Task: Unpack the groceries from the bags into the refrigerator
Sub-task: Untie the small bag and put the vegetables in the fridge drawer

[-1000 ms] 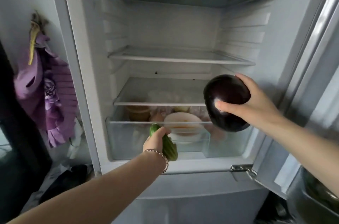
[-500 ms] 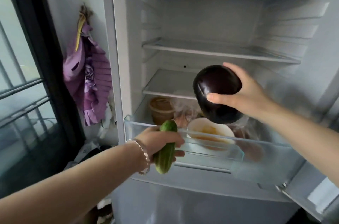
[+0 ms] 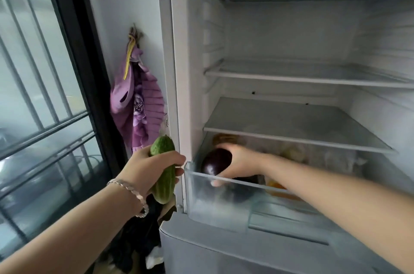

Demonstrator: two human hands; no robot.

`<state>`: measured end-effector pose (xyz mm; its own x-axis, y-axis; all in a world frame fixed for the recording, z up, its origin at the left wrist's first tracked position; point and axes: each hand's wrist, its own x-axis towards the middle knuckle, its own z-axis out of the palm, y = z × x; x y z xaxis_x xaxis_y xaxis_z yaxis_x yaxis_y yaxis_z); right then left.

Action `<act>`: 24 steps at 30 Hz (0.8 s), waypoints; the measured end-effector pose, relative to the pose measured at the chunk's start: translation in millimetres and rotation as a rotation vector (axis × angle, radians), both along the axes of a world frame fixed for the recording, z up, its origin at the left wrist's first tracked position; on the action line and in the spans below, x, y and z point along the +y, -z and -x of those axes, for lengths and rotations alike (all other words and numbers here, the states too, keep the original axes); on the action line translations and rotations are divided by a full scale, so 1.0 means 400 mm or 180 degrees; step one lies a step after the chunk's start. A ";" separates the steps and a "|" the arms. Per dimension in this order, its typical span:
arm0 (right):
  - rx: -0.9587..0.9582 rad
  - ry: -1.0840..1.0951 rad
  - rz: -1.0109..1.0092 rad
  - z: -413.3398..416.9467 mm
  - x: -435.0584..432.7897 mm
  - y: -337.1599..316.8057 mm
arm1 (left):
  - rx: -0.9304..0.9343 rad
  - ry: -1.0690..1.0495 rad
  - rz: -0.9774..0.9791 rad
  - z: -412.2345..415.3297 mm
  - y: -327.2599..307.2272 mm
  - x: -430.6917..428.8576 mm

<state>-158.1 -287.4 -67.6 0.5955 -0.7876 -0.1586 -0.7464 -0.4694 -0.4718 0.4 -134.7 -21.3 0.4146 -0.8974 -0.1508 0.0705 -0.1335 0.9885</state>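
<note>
A: So the eggplant [image 3: 216, 161] was up by the shelves a second ago, now the right hand [image 3: 240, 160] has it down inside the crisper drawer [image 3: 224, 202], left end. Nearly stowed.

B: Grip still wrapped round it?

A: Yep. Left hand [image 3: 149, 167] clutches the cucumber [image 3: 163, 175] just outside the drawer's left corner, waiting.

The cucumber [image 3: 163, 170] is green with paler stripes. The eggplant [image 3: 215, 161] is glossy dark purple. The cloth [image 3: 139, 107] on the wall is lilac with a flower print. The fridge [image 3: 179, 49] is white.
</note>
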 end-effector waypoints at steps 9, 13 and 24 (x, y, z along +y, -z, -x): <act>0.0950 0.0033 0.0364 -0.056 0.023 0.034 | -0.0280 0.0002 -0.0066 -0.001 -0.001 -0.014; 0.0403 0.0139 0.0012 -0.025 0.042 -0.048 | -0.0247 0.0080 -0.0025 0.035 -0.011 -0.029; -0.2355 0.0236 -0.0574 0.101 0.115 -0.191 | 0.1870 0.1416 0.0250 0.217 -0.063 -0.171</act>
